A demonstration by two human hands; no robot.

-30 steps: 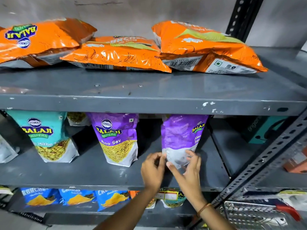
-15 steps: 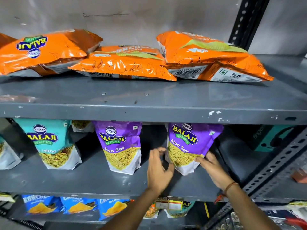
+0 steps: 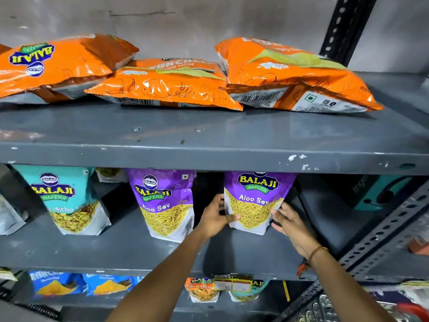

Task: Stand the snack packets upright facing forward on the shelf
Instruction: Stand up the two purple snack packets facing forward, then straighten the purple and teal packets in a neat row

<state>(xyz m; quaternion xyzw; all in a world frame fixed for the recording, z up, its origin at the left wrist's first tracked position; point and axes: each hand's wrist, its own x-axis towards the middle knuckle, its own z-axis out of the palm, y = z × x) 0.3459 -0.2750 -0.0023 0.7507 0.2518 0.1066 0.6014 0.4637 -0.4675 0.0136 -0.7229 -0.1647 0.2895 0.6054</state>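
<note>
Purple Aloo Sev packet (image 3: 255,203) sits upright between our 2 hands, left grip (image 3: 214,217) and right grip (image 3: 289,223) lightly clasping its edges, so we should square it gently.

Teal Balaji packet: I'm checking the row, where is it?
Teal Balaji packet stands left on the middle shelf, beside a purple Aloo Sev packet.

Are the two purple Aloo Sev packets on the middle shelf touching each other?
Apart. The head view shows a dark gap between the left Aloo Sev packet and the right Aloo Sev packet, with the left hand in it.
</note>
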